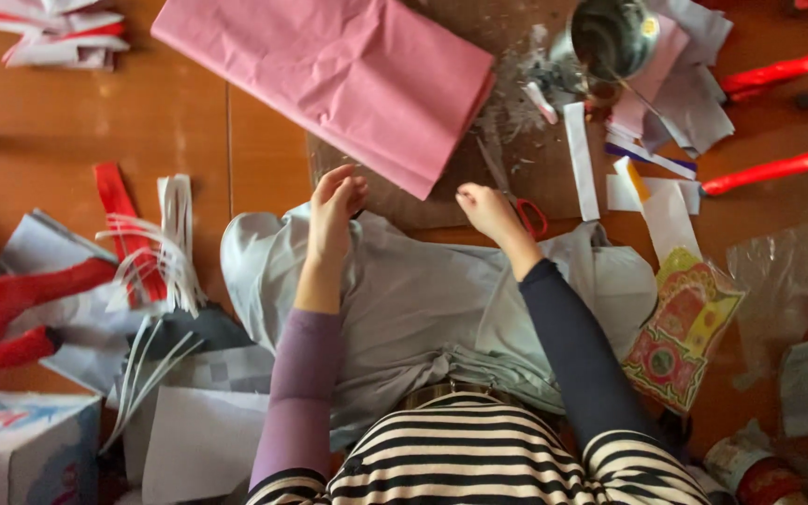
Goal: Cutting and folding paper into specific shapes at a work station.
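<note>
Grey tissue sheet (423,299) under left hand (334,210); right hand (488,210) beside red-handled scissors (530,217)

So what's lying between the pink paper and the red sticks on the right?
In the head view, between the pink paper and the red sticks: a metal cup, white paper strips and grey scraps.

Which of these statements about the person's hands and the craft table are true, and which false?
1. Both hands, left hand and right hand, rest on grey paper. True.
2. The pink sheet is rolled into a tube. False: it lies flat, folded.
3. Red-handled scissors lie beside the right hand. True.
4. The metal cup stands by the left hand. False: it stands beyond the right hand.
</note>
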